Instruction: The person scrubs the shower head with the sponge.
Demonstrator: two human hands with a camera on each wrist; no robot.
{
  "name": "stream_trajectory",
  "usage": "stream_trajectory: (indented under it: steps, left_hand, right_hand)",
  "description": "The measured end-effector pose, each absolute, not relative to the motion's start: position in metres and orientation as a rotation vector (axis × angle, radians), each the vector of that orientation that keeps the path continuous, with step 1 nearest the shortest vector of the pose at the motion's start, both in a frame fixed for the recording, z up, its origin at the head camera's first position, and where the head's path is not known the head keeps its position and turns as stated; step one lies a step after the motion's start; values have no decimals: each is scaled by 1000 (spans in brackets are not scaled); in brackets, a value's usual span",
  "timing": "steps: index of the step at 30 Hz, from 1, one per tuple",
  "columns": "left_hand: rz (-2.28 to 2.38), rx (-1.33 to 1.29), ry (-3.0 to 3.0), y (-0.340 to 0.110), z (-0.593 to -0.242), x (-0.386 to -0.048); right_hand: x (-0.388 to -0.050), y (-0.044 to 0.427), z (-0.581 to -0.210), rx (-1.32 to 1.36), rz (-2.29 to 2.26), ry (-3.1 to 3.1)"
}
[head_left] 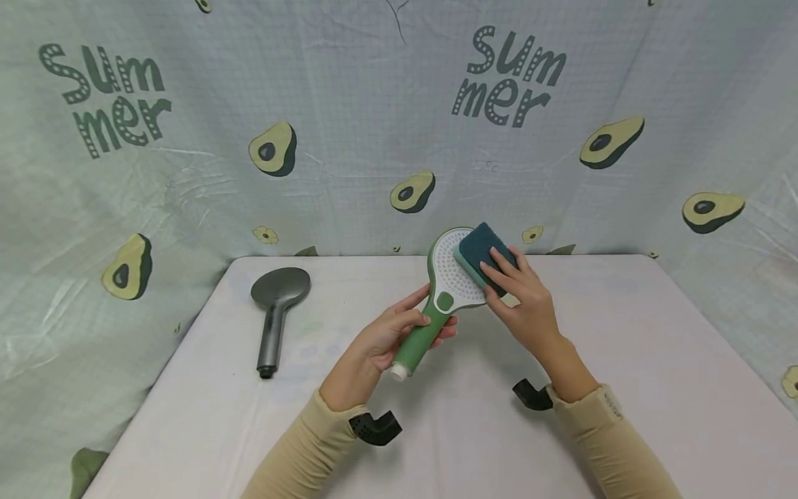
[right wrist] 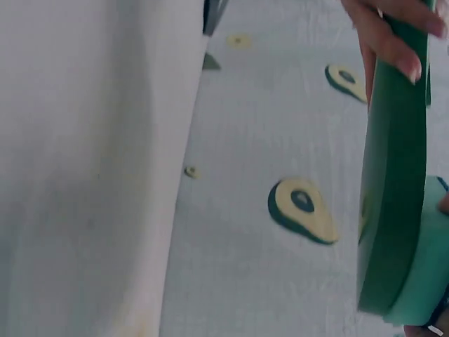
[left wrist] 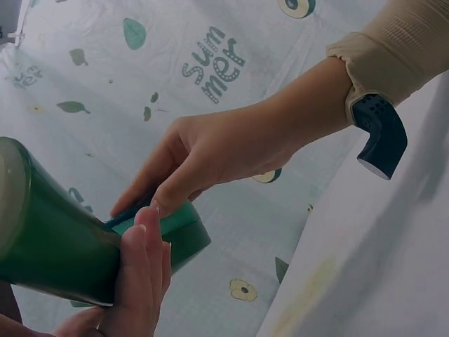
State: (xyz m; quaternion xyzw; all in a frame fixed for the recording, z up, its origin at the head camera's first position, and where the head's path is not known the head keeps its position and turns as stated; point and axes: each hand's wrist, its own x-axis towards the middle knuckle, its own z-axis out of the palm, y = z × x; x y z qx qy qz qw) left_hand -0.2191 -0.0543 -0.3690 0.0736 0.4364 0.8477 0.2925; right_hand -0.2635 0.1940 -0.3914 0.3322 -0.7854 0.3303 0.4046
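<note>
A green shower head [head_left: 419, 341] with a white nozzle face is held up above the table, tilted with its face toward the head camera. My left hand [head_left: 393, 333] grips its handle, thumb on the front and fingers behind. My right hand [head_left: 526, 305] holds a two-layer sponge [head_left: 483, 249], dark blue-green on top and lighter green below. The sponge's lighter side lies against the right part of the nozzle face and covers some of it. In the right wrist view the shower head [right wrist: 396, 182] shows edge-on, with the sponge [right wrist: 424, 260] touching it.
A dark grey shower head [head_left: 280, 287] lies on the left of the white-covered table [head_left: 349, 291]. Behind the table hangs a pale curtain [head_left: 349, 83] printed with avocados. Black curved pieces [head_left: 376, 428] stick out from both sleeve cuffs.
</note>
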Motion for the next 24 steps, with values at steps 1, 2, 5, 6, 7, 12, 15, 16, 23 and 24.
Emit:
stream_trajectory:
  steps: [1, 2, 5, 6, 7, 12, 15, 16, 23, 24]
  left_hand:
    - [2256, 200, 1164, -55, -369, -219]
    - [2254, 205, 1166, -55, -369, -220]
    - [2250, 216, 1169, -55, -369, -220]
    - [2250, 218, 1169, -55, -370, -221]
    - [2249, 219, 1169, -55, -370, -221]
    - [2245, 220, 1157, -55, -370, -220]
    - [2241, 218, 1152, -54, -371, -219]
    - [2241, 214, 1152, -55, -370, -219]
    - [2251, 218, 1160, -55, -369, -219]
    - [2249, 220, 1158, -55, -369, -219]
  right_hand:
    - [-262, 192, -391, 881, 838, -1976]
    - [-261, 190, -391, 926, 845, -1965]
    - [-260, 186, -390, 1022, 847, -1937]
    - [-260, 186, -389, 1030, 843, -1937]
    - [-260, 186, -389, 1023, 839, -1936]
    - [-262, 193, -388, 860, 830, -1976]
    - [-262, 193, -388, 825, 847, -1986]
    - [-261, 192, -389, 842, 851, -1979]
    - [-259, 188, -387, 997, 824, -1932]
    - [-260, 190, -387, 976, 822, -1937]
